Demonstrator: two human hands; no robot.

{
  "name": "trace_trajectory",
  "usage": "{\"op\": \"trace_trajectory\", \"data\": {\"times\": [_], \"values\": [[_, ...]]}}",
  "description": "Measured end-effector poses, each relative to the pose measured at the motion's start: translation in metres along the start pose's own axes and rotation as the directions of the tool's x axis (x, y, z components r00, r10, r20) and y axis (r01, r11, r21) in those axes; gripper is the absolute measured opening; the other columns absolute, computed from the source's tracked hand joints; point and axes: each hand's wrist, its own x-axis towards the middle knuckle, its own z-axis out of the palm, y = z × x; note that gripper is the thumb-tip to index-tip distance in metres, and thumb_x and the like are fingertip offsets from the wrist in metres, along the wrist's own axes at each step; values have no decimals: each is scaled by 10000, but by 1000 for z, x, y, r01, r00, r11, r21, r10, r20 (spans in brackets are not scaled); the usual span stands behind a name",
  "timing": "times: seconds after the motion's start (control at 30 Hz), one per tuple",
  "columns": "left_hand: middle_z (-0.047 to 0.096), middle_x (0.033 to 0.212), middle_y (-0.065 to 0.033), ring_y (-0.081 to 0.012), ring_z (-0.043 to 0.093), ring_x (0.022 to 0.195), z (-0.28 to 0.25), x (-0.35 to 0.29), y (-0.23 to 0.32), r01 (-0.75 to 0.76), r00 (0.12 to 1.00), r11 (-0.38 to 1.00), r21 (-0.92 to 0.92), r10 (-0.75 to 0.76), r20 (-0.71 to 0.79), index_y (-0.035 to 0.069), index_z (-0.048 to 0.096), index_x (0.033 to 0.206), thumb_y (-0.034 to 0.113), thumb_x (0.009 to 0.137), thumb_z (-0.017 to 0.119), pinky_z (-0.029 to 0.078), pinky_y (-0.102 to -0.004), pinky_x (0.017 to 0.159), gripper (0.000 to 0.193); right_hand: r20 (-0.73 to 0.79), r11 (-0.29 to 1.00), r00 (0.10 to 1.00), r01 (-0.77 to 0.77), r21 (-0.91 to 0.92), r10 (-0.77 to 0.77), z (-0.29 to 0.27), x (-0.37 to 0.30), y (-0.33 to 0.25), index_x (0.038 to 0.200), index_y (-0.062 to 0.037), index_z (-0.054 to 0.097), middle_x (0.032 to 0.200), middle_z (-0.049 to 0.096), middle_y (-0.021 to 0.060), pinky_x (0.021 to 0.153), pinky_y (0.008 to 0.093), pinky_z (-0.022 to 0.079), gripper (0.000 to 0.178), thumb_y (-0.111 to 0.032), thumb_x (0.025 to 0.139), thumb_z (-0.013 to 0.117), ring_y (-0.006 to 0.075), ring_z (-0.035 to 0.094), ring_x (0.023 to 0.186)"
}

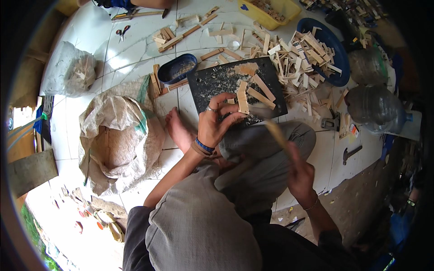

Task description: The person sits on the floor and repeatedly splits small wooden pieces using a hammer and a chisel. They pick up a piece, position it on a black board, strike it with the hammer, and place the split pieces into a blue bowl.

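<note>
My left hand (pixel 213 124) pinches a short pale wooden piece (pixel 242 97) over a black board (pixel 205 83). The piece looks bent or made of joined strips. My right hand (pixel 300 174) is closed around the wooden handle of a hammer (pixel 278 135). Motion smears the tool, and its blurred head is close to the wooden piece; contact cannot be made out. Two loose wooden strips (pixel 261 98) lie on the board beside the held piece, among shavings and a tan patch (pixel 246 68).
Wooden pieces (pixel 294 61) heap up beyond the board, spilling from a blue basin (pixel 346 67). A blue oval tub (pixel 165 74) and an open woven sack (pixel 90 156) stand to the left. On the right are a stapler (pixel 331 122), another hammer (pixel 351 154) and a large plastic bottle (pixel 373 108).
</note>
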Motion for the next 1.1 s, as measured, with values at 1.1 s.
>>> {"op": "trace_trajectory", "data": {"times": [1.1], "values": [[760,1112,-116,-130,722,948,-10,65,197,294,898,948,-119,-232,374,-40,615,1290,106,1038,669,595,-251,749,297,-528,767,817,181,616,231,-9,85,-33,1336,-74,670,1134,696,65,760,278,510,350,-39,988,675,122,645,945]]}}
